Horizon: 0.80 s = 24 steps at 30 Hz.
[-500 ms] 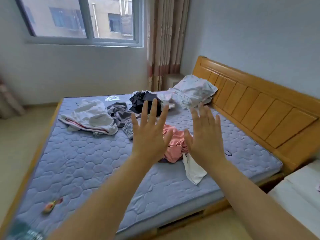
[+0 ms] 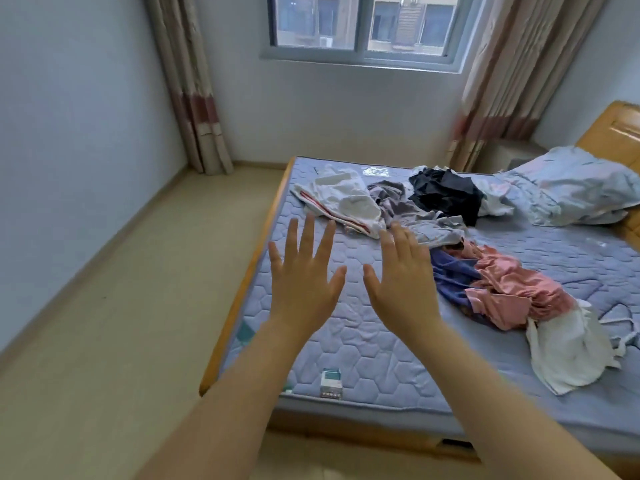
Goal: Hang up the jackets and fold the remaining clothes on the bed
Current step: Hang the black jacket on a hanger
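Both my hands are raised over the bed, palms away from me and fingers spread, holding nothing. My left hand (image 2: 304, 275) hovers above the mattress's left side, my right hand (image 2: 403, 282) just beside it. Clothes lie scattered on the blue quilted mattress (image 2: 346, 341): a white jacket with red stripes (image 2: 339, 199) at the far left, a grey garment (image 2: 398, 202), a black garment (image 2: 446, 190), a pink and blue bundle (image 2: 502, 289) to the right of my right hand, and a white garment (image 2: 571, 351) near the front right.
A pale blue pillow (image 2: 575, 185) lies against the wooden headboard (image 2: 613, 129) at the right. A small box (image 2: 330, 382) sits near the mattress's front edge. Curtains (image 2: 194, 91) flank the window (image 2: 363, 26). Bare floor (image 2: 121, 306) runs along the bed's left side.
The view has swung left, so the bed's left edge and floor now show. Both hands stay raised and spread, now over the mattress's left part instead of over the pink bundle.
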Each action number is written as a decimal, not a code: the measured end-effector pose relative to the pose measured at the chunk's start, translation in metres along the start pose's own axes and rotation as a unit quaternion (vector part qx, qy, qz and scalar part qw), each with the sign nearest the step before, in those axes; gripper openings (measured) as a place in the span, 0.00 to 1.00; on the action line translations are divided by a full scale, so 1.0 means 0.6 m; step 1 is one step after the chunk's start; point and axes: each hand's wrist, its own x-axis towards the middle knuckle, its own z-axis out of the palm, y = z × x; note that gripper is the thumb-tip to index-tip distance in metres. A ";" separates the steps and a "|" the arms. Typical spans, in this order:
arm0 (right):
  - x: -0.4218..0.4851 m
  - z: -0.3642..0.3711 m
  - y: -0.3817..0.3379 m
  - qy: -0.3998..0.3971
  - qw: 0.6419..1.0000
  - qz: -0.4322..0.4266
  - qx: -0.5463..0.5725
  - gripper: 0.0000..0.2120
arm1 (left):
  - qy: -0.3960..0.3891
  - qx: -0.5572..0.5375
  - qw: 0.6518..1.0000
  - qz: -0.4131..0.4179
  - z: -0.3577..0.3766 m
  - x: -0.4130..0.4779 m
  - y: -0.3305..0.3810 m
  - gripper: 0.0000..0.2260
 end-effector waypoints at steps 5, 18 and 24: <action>0.035 0.097 -0.275 -0.031 0.998 -0.033 0.042 0.29 | -0.013 0.041 0.999 -0.031 -0.051 -0.052 -0.283 0.29; 0.201 0.288 -0.679 -0.062 0.990 -0.072 0.101 0.32 | -0.078 0.034 0.988 -0.130 -0.106 -0.009 -0.719 0.33; 0.379 0.431 -0.807 -0.054 0.990 -0.072 0.110 0.29 | -0.074 0.071 0.987 -0.121 -0.058 0.136 -0.944 0.31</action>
